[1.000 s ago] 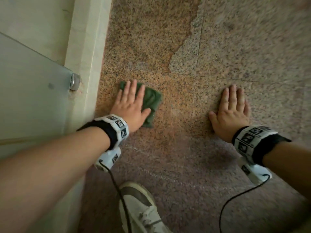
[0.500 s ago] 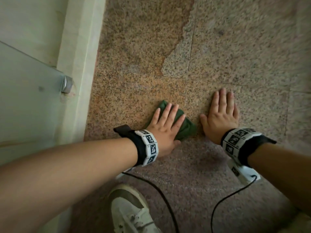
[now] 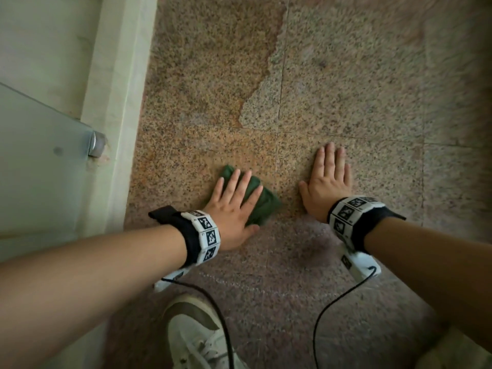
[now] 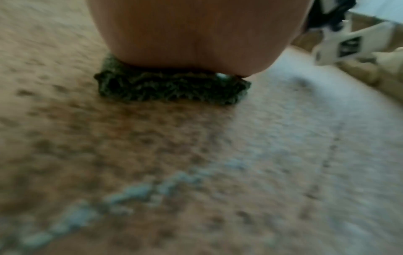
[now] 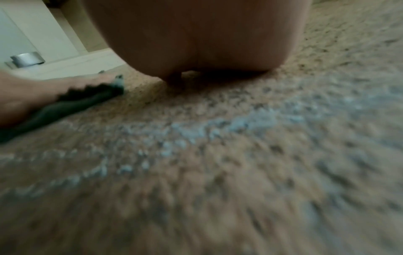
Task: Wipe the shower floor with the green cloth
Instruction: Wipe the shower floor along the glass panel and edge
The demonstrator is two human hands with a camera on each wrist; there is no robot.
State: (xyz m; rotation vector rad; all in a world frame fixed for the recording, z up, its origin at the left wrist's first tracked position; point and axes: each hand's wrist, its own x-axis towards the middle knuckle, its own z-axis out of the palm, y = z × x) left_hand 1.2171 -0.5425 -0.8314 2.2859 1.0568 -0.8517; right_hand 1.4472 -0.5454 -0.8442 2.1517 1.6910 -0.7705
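Head cam: left hand flat, fingers straight, pressing green cloth onto shower floor; right hand just beside the cloth, looks flat too, holding nothing

The cloth is dark green, nubbly and folded into a thick pad; it lies flat on the floor, pinned under my left hand, one corner poking past my fingertips; the floor is speckled granite tile, orange-brown by the cloth, greyer to the right; pale wet streaks glint nearer me.
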